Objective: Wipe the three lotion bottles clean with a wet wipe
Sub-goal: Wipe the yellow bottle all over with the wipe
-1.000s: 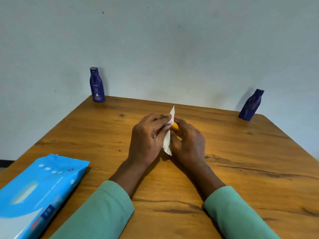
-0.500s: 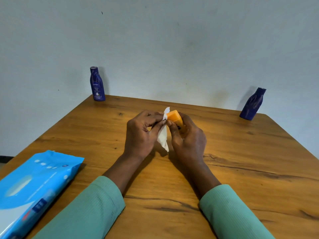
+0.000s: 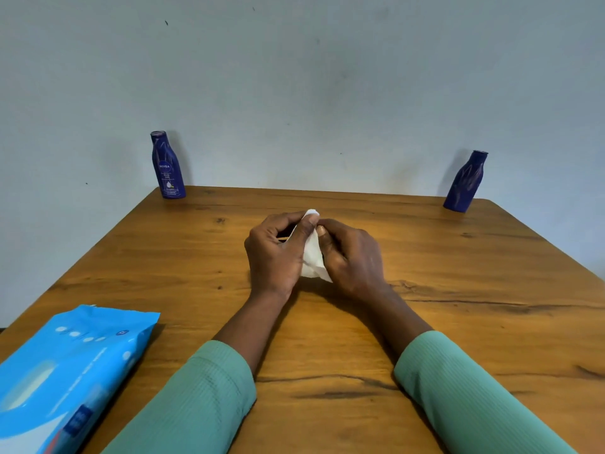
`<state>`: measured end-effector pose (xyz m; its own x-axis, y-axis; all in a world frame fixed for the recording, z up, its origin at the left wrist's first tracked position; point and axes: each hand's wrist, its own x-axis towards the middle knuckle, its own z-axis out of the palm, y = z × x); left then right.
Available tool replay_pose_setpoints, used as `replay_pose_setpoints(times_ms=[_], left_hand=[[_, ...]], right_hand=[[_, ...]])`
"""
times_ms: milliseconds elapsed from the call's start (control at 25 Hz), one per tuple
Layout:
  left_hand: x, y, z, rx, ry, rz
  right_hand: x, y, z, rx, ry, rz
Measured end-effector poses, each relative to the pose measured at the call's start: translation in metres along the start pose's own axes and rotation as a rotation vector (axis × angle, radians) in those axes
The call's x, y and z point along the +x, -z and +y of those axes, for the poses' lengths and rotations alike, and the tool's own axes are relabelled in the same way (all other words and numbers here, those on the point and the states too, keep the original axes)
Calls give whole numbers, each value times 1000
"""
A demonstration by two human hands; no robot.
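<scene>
At the middle of the wooden table [image 3: 458, 290] my two hands are pressed together. My left hand [image 3: 275, 253] pinches a white wet wipe [image 3: 312, 257] between thumb and fingers. The wipe is folded over the top of a small orange lotion bottle. My right hand [image 3: 353, 253] is curled round that bottle, and the wipe and both hands hide it. A dark blue lotion bottle [image 3: 167, 167] stands upright at the far left corner. Another dark blue lotion bottle [image 3: 465, 183] stands at the far right corner.
A light blue pack of wet wipes [image 3: 65, 371] lies at the near left edge of the table. A pale wall rises right behind the table's far edge.
The orange bottle's top showed half a second ago; now the wipe covers it. My left hand has drawn the wipe up and over it, closing against my right hand.
</scene>
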<state>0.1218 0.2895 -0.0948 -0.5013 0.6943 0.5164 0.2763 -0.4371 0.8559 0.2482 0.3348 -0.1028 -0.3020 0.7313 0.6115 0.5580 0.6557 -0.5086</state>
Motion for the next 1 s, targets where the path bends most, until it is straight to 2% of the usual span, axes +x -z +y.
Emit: replay_pose_setpoints(times_ms=[80, 200, 280, 400, 520, 640, 720, 880, 1000], left_hand=[[6, 5, -8, -72, 122, -91], [15, 20, -12, -335, 354, -367], [17, 25, -13, -299, 381, -445], [13, 15, -11, -99, 240, -300], [12, 7, -12, -52, 229, -198], [14, 17, -13, -146, 319, -422], [11, 20, -11, -151, 342, -477], [10, 8, -5, -138, 337, -233], [10, 5, -4, -87, 291, -145]], right_hand=[[1, -3, 0, -67, -30, 17], [3, 2, 4, -131, -75, 26], [3, 5, 3, -128, -95, 13], [4, 1, 3, -195, -48, -27], [6, -2, 7, -250, -30, -37], [9, 0, 9, -226, -49, -44], [10, 3, 11, -197, -54, -52], [8, 5, 7, -217, 80, -39], [6, 4, 5, -224, 140, -48]])
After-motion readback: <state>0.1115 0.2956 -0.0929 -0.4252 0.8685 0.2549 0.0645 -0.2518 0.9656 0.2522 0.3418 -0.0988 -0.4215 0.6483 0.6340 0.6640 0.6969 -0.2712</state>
